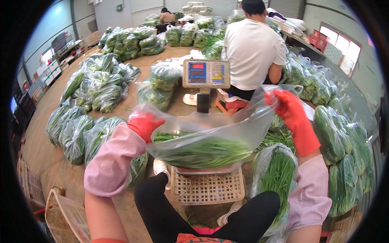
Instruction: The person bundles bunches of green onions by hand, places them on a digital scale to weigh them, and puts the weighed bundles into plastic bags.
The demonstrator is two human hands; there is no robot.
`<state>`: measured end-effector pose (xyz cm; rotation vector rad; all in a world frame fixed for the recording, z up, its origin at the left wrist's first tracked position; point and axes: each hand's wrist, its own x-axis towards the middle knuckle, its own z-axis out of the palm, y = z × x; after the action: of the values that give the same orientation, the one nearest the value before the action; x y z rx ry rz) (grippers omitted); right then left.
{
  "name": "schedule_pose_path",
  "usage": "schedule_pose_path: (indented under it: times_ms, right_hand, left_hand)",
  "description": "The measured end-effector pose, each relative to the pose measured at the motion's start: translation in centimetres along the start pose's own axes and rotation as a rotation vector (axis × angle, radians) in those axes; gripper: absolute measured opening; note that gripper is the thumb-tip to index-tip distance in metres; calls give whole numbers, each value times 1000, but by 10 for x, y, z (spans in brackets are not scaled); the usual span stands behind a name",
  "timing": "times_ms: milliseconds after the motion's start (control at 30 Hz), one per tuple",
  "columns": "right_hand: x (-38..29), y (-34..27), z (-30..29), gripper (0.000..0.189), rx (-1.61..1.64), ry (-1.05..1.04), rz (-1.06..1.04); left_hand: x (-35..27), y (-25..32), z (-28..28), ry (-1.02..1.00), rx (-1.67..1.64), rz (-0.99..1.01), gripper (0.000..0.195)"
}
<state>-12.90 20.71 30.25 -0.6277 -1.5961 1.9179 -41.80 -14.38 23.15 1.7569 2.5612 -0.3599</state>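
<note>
My left hand [145,125], in a red rubber glove, grips one side of the mouth of a clear plastic bag [258,106]. The opposite edge of the bag is pinched in my right hand [278,101], gloved the same way. Long green leafy stalks [206,150] lie inside the bag, which spreads wide between both hands. Beneath it is a scale platform [206,171] on an upturned-looking plastic crate [208,189]. Behind the bag stands the scale's display head [206,73] with lit red digits. A second open bag of green stalks [276,176] stands near my right forearm.
A person in a white shirt [253,51] sits on a low stool ahead; another person [167,16] is farther back. Filled bags of greens [100,82] cover floor at left, and more bags [331,136] are stacked at right. A plastic basket [65,215] stands lower left.
</note>
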Motion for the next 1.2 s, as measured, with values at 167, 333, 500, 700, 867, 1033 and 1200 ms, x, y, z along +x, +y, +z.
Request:
schedule_pose_path:
  times_ms: [167,333,500,700,867,1033,1200]
  right_hand:
    - [-28,-9,-30,33,-58,-159,-168]
    - [-119,38,-128,35,32,179,28]
    - [-258,252,-234,22,-345,540,564]
    - [-368,300,-114,46,-1413,476,634]
    - [-403,342,-139,37,-1260,566,507]
    - [-378,225,-137,26,-168,776,254]
    - [-349,246,-119,36,-409,660,409]
  left_hand:
    - [-10,2,-13,92,-1031,-74,38]
    - [-25,84,-77,761,-1471,75,30]
    - [-30,190,-53,262,-1443,416,27]
    - [-23,279,-1,-285,-1495,540,29]
    - [-14,381,57,-713,-2061,474,31]
    - [-34,470,101,-829,-1915,23,67]
    - [-29,512,171,-686,-1797,-200,68]
